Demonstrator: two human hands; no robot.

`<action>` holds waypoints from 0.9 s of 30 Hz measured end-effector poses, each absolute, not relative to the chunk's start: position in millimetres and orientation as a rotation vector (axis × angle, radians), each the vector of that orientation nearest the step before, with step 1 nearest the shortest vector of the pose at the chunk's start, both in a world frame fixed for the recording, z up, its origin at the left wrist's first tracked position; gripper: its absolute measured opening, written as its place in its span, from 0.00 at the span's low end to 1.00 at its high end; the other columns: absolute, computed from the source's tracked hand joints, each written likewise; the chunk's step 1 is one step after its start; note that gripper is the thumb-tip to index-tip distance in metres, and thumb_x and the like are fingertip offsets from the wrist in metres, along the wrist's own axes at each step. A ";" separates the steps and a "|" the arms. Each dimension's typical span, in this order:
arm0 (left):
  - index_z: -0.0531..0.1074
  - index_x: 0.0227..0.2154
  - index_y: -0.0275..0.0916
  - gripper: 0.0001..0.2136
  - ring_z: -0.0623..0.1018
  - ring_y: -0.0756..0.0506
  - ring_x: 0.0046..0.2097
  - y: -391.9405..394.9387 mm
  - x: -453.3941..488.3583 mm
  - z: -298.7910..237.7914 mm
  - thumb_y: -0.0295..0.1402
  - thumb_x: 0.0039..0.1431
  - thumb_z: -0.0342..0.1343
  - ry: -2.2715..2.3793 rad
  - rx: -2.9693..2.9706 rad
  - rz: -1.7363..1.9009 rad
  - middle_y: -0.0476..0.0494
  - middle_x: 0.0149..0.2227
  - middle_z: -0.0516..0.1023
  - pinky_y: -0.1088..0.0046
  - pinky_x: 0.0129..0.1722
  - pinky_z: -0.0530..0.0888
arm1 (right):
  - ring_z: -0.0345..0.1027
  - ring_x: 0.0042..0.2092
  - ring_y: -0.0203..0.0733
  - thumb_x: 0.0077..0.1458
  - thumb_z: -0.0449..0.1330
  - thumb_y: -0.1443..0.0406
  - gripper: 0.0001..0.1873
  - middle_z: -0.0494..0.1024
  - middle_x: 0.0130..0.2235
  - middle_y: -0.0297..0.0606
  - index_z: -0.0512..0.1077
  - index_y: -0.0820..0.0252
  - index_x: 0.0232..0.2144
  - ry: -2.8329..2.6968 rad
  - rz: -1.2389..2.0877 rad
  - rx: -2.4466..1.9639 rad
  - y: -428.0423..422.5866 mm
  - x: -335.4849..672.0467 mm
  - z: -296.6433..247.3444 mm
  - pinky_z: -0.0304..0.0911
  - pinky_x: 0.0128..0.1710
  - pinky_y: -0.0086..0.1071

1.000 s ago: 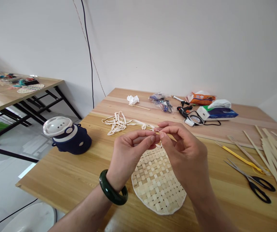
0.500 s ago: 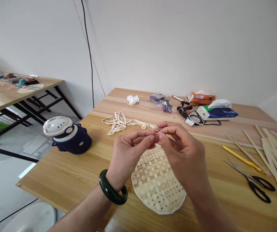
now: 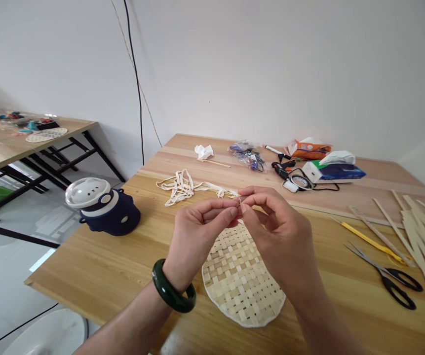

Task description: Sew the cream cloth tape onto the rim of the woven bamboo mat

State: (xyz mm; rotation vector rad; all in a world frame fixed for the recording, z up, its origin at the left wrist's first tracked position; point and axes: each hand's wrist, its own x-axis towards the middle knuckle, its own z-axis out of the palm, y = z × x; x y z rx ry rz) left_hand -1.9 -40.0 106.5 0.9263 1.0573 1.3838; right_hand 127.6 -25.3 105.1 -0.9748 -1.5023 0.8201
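Note:
A woven bamboo fan face (image 3: 240, 281) lies flat on the wooden table (image 3: 101, 266) in front of me. Above its far end, my left hand (image 3: 197, 234) and my right hand (image 3: 279, 231) meet with fingertips pinched together on a tiny thing that I cannot make out. A green bangle (image 3: 173, 288) sits on my left wrist. A tangle of white ribbon (image 3: 182, 187) lies just beyond my hands, and one strand of it runs toward my fingertips.
A navy pot with a white lid (image 3: 103, 207) stands at the left. Black scissors (image 3: 393, 278), a yellow tool (image 3: 367, 241) and bamboo strips (image 3: 423, 231) lie at the right. Tissue packs (image 3: 332, 170), a glue gun (image 3: 282, 167) and a plastic bag (image 3: 247, 155) sit at the back.
My pinched fingertips have shifted very slightly to the left. Everything else is as it was.

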 end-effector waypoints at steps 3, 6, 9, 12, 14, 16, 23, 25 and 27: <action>0.82 0.31 0.40 0.03 0.84 0.49 0.35 -39.8 -1.9 106.5 0.31 0.51 0.68 1.059 0.918 1.375 0.49 0.30 0.85 0.81 0.38 0.80 | 0.72 0.44 0.34 0.56 0.59 0.69 0.04 0.74 0.43 0.36 0.71 0.58 0.29 -1.496 0.823 -0.980 -25.0 127.6 105.1 0.73 0.40 0.24; 0.82 0.30 0.40 0.03 0.84 0.50 0.35 -39.9 -2.1 106.9 0.31 0.51 0.68 1.060 0.910 1.372 0.49 0.30 0.85 0.82 0.38 0.80 | 0.72 0.44 0.34 0.56 0.59 0.70 0.04 0.74 0.43 0.36 0.70 0.58 0.29 -1.497 0.826 -0.982 -24.4 127.4 105.5 0.73 0.40 0.23; 0.82 0.30 0.41 0.03 0.84 0.50 0.35 -40.2 -2.4 107.0 0.31 0.51 0.68 1.056 0.914 1.370 0.50 0.31 0.86 0.82 0.38 0.80 | 0.72 0.45 0.34 0.56 0.58 0.70 0.04 0.74 0.43 0.36 0.70 0.58 0.29 -1.507 0.832 -0.988 -24.0 128.2 105.7 0.73 0.40 0.23; 0.82 0.31 0.40 0.04 0.84 0.49 0.36 -40.6 -2.7 106.6 0.32 0.51 0.68 1.053 0.931 1.356 0.49 0.31 0.86 0.81 0.39 0.80 | 0.72 0.44 0.34 0.56 0.58 0.70 0.04 0.74 0.42 0.36 0.70 0.59 0.29 -1.528 0.815 -1.011 -23.9 129.7 106.3 0.73 0.39 0.23; 0.82 0.32 0.40 0.04 0.84 0.49 0.36 -41.0 -2.8 106.2 0.32 0.51 0.68 1.058 0.932 1.348 0.49 0.31 0.86 0.80 0.39 0.80 | 0.72 0.44 0.34 0.56 0.58 0.69 0.04 0.74 0.42 0.36 0.70 0.59 0.29 -1.542 0.794 -1.024 -24.0 130.5 107.3 0.74 0.38 0.23; 0.82 0.32 0.39 0.05 0.84 0.48 0.36 -41.2 -2.6 105.8 0.32 0.51 0.68 1.065 0.929 1.347 0.48 0.31 0.86 0.80 0.40 0.80 | 0.72 0.43 0.35 0.57 0.58 0.69 0.04 0.74 0.42 0.37 0.70 0.59 0.29 -1.557 0.773 -1.028 -24.1 130.7 108.5 0.74 0.37 0.23; 0.82 0.31 0.39 0.05 0.84 0.46 0.37 -41.5 -3.1 103.9 0.33 0.51 0.68 1.087 0.942 1.337 0.47 0.32 0.86 0.76 0.41 0.80 | 0.73 0.42 0.36 0.57 0.57 0.69 0.05 0.74 0.41 0.38 0.69 0.58 0.29 -1.595 0.724 -1.048 -23.9 130.4 109.5 0.75 0.33 0.25; 0.82 0.32 0.39 0.06 0.84 0.46 0.37 -41.7 -3.4 103.4 0.33 0.51 0.68 1.097 0.950 1.333 0.46 0.32 0.86 0.75 0.42 0.80 | 0.73 0.42 0.36 0.57 0.57 0.69 0.05 0.74 0.41 0.38 0.69 0.58 0.28 -1.608 0.720 -1.051 -24.0 130.8 109.0 0.76 0.34 0.25; 0.82 0.33 0.39 0.07 0.84 0.45 0.38 -41.9 -3.5 103.2 0.34 0.51 0.68 1.106 0.960 1.331 0.46 0.32 0.86 0.74 0.42 0.80 | 0.73 0.42 0.36 0.57 0.57 0.70 0.05 0.74 0.41 0.38 0.69 0.59 0.28 -1.620 0.714 -1.054 -24.3 131.3 108.7 0.76 0.34 0.26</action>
